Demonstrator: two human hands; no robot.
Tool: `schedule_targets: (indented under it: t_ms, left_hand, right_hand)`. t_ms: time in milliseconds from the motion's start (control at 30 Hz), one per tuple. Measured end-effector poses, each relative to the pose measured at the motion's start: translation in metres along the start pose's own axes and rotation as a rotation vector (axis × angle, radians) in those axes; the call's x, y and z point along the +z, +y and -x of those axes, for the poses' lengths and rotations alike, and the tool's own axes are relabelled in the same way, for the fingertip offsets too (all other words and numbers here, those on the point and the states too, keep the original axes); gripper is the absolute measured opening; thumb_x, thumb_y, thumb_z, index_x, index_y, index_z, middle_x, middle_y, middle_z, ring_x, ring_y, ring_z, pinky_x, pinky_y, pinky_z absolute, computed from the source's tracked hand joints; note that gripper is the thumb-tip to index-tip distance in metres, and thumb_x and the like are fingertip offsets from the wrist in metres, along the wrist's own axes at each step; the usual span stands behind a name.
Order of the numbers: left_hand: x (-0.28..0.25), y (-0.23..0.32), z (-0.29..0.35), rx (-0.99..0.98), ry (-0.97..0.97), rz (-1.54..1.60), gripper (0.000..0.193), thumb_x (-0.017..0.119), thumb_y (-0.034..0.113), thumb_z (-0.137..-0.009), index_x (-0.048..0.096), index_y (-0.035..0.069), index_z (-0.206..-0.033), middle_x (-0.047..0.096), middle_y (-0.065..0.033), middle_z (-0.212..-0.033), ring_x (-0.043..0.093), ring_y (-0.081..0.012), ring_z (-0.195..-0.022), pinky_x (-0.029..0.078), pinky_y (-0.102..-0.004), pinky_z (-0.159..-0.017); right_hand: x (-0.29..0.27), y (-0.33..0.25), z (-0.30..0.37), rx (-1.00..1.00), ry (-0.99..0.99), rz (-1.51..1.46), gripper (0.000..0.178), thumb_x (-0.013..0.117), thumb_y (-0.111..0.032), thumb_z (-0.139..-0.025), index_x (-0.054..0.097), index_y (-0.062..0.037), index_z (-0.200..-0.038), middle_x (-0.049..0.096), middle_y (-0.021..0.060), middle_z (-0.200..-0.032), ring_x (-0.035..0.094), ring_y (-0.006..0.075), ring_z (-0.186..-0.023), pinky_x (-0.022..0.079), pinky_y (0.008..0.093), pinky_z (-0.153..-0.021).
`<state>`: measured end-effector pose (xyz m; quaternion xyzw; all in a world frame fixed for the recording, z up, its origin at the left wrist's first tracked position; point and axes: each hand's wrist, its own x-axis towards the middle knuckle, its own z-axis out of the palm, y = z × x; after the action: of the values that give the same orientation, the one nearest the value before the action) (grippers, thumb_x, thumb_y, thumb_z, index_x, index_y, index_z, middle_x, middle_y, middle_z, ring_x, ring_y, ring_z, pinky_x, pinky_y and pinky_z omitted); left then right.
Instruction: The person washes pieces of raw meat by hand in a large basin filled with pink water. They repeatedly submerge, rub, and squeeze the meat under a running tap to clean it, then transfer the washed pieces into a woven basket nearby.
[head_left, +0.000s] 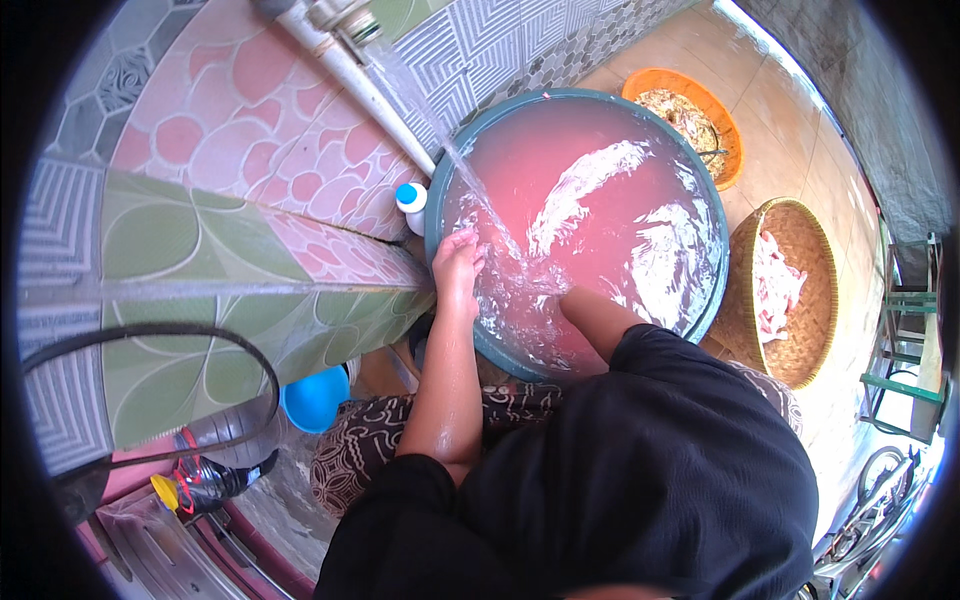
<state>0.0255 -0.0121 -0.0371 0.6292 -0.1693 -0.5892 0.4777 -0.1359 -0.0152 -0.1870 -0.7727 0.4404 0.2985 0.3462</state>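
A large round blue-grey tub [722,235] is full of cloudy pink water [590,240]. Water [440,130] streams into it from a tap [362,25] at the upper left. My left hand [460,258] is over the tub's left rim beside the stream, its wet fingers loosely bent and apart, with nothing visible in them. My right forearm [605,322] dips into the water near the tub's middle. The right hand is under the surface, so its fingers and anything they touch are hidden.
A white bottle with a blue cap [410,197] stands left of the tub. To the right are an orange basin [735,150] of pale scraps and a woven basket [745,290] holding pale pink meat-like pieces [777,285]. A blue bowl [315,400] sits lower left by a tiled wall.
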Motion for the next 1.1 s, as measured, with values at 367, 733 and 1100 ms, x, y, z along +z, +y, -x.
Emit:
schedule_targets:
  t_ms: [367, 733, 1100]
  left_hand:
    - [0.009, -0.003, 0.007, -0.024, -0.037, 0.081, 0.027, 0.049, 0.010, -0.082, 0.051, 0.006, -0.110, 0.053, -0.0071, -0.107, 0.053, -0.0193, -0.091, 0.042, -0.0327, -0.080]
    - [0.013, -0.018, 0.014, -0.380, -0.433, -0.081, 0.031, 0.047, 0.026, -0.085, 0.050, 0.009, -0.111, 0.055, -0.0097, -0.105, 0.052, -0.0214, -0.098, 0.041, -0.0408, -0.082]
    - [0.024, -0.034, 0.014, 0.091, -0.116, 0.065, 0.036, 0.058, 0.006, -0.077, 0.049, -0.001, -0.110, 0.058, -0.0125, -0.099, 0.058, -0.0175, -0.085, 0.046, -0.0282, -0.069]
  right_hand:
    - [0.007, 0.013, 0.078, 0.136, -0.307, -0.496, 0.038, 0.043, -0.034, -0.082, 0.052, -0.0054, -0.104, 0.057, 0.0154, -0.099, 0.057, 0.0290, -0.087, 0.045, 0.0459, -0.081]
    - [-0.095, -0.018, 0.134, 0.035, 0.133, -1.981, 0.029, 0.034, -0.022, -0.084, 0.051, -0.0022, -0.097, 0.060, 0.0143, -0.087, 0.061, 0.0268, -0.073, 0.052, 0.0439, -0.065]
    - [-0.088, -0.080, 0.152, -0.085, 0.600, -1.597, 0.029, 0.047, -0.011, -0.078, 0.051, -0.0022, -0.105, 0.055, 0.0040, -0.075, 0.049, 0.0112, -0.060, 0.038, 0.0224, -0.053]
